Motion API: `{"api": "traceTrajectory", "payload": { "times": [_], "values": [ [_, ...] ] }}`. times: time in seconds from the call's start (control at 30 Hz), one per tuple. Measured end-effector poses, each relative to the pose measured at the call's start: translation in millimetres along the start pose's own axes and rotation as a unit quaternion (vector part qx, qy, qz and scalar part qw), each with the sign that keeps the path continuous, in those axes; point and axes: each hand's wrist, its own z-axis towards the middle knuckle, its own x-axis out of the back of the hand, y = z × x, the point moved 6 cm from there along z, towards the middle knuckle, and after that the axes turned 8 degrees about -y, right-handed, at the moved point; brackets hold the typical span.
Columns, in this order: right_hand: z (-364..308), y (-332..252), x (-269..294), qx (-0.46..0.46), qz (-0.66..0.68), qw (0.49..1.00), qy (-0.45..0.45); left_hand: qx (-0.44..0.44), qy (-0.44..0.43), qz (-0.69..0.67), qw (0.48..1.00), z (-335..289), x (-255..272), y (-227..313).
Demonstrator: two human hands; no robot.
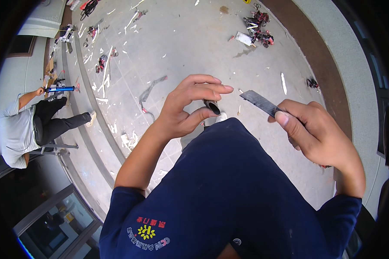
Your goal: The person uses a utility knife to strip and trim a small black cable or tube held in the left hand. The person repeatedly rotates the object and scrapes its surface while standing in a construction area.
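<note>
Raised before my body, my left hand [183, 103] pinches a short dark tube [212, 106] between thumb and fingers. Its round hollow end points toward me; the rest is hidden by the hand. To the right, my right hand [315, 129] grips one end of a flat, dark grey, blade-like strip [260, 102], thumb on top. A small pale bit sticks out at the strip's far end. That end points left toward the tube, with a gap between them. What kind of tool the strip is I cannot make out.
White scraps [106, 77] and strips litter the paved floor. A heap of dark and red crumpled wrapping [259, 28] lies far off beside a white packet [243, 38]. At left, steps [88, 82] run past a person [21, 129] holding a blue caulking gun [60, 89], next to a stepladder [56, 149].
</note>
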Motion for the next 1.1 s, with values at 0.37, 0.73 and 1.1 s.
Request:
{"api": "traceTrajectory", "payload": {
  "times": [0.37,0.73,1.1],
  "values": [
    [13,40,-7,-0.112,0.19,0.973,0.061,0.262,0.212,0.072,0.939,-71,90,-103],
    [28,68,-31,-0.138,0.061,0.983,0.108,0.264,0.409,-0.432,0.759,-78,100,-143],
    [52,38,-37,0.005,-0.009,0.995,0.095,0.189,0.392,-0.61,0.662,-55,76,-124]
  ]
}}
